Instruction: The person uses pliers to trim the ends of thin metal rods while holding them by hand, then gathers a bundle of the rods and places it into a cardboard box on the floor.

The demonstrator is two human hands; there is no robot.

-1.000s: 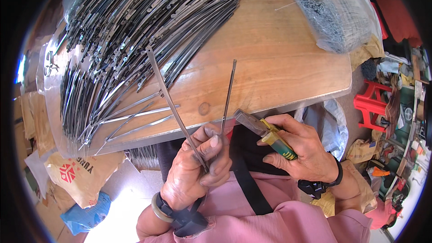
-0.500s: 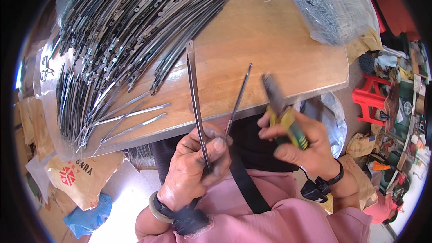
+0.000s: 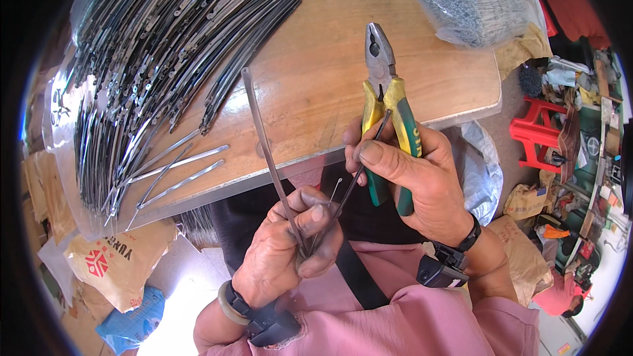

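Note:
My left hand (image 3: 287,237) is closed around the lower bend of a narrow dark metal strip (image 3: 265,145). One leg of the strip rises up and left over the table edge, and the other slants toward my right hand. A thin wire with a small looped tip (image 3: 336,186) pokes up beside the left fingers; its lower end is hidden. My right hand (image 3: 422,175) holds combination pliers (image 3: 380,66) with yellow-green handles, jaws pointing away from me. Its thumb and fingers also pinch the slanting leg, whose tip lies by the handles.
Many dark metal strips (image 3: 191,39) cover the left of the wooden table (image 3: 330,79), with several bent ones (image 3: 178,170) near its front edge. A plastic bag of thin wires (image 3: 461,6) lies far right. A red stool (image 3: 537,128) and paper sacks (image 3: 119,264) stand around.
My right hand has come left and gripped the strip's slanting leg. The pliers now point away from me, jaws higher. The strip's left leg has shifted left, its legs farther apart.

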